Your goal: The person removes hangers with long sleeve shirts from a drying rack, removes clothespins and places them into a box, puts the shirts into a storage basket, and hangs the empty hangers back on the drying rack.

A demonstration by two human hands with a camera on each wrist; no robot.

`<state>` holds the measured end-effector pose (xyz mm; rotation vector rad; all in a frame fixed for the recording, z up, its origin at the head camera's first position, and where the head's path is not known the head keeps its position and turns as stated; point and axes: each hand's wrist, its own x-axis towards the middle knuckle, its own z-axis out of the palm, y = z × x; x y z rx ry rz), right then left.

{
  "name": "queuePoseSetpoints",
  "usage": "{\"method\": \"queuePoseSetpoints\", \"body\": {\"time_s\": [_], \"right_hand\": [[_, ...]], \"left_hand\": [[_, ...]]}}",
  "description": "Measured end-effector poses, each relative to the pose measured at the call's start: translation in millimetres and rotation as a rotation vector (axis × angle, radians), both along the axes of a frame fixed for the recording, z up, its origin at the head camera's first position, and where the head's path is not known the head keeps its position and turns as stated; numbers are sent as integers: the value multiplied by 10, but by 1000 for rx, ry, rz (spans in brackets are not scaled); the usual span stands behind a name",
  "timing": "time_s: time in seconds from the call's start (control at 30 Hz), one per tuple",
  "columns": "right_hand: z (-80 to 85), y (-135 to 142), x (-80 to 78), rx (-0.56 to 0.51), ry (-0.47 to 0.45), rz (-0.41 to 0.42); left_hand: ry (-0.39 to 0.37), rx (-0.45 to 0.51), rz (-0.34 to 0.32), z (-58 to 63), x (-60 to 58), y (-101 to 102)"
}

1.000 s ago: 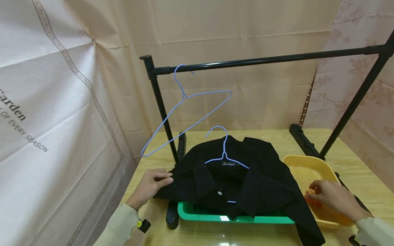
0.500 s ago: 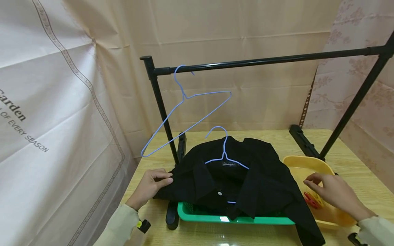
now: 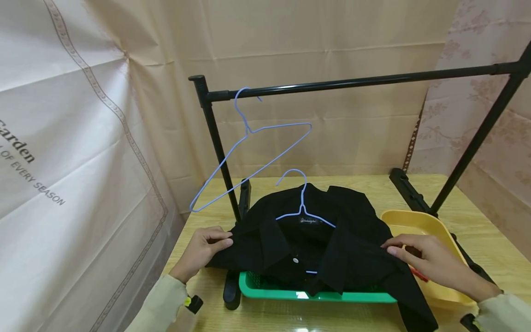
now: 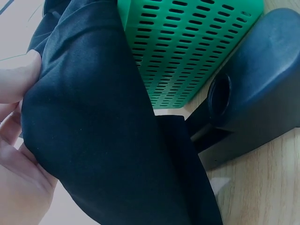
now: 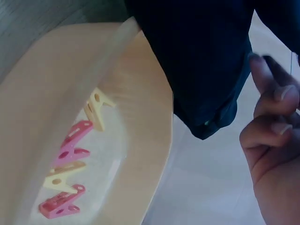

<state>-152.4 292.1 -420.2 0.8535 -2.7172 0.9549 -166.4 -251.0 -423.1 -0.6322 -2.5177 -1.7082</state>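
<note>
A black collared shirt (image 3: 356, 230) lies spread over a green basket (image 3: 323, 296), with a blue hanger (image 3: 304, 207) inside its neck and the hook standing up. My left hand (image 3: 203, 251) pinches the shirt at its left side; the left wrist view shows the thumb against the black cloth (image 4: 103, 122). On the opposite side my right hand (image 3: 431, 258) has its thumb and forefinger together at the sleeve and pinches the cloth. The right wrist view shows curled fingers (image 5: 276, 126) beside the sleeve (image 5: 201, 65), their contact partly hidden.
A second blue hanger (image 3: 249, 133) hangs bare at the left of the black rack's bar (image 3: 352, 83). The yellow tray (image 3: 415, 216) at right holds several pink and yellow clothespins (image 5: 75, 131). Black rack feet (image 3: 408, 191) stand on the wooden table.
My right hand rose from the clothespins in the yellow tray, leaving them there, then moved left onto the shirt's sleeve. My left hand stays on the shirt.
</note>
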Motion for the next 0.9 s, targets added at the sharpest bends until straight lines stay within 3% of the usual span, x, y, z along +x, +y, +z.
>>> {"method": "queuePoseSetpoints", "body": {"time_s": [0.2,0.47,0.57,0.7,0.9], "right_hand": [[6,34,15,-49,-97,142],[71,-25,81,-41,-108,211],[103,-77,71,-42,-56,224],[136,-127,47,-60,98,213],[175,-165,15,-49,272,212]], "left_hand": [[37,19,-10,-3,-8,-2],[58,24,29,12,-15,18],[45,26,41,21,-15,15],[65,-1,39,39,-27,8],[295,-181,33,137,-69,59]]}}
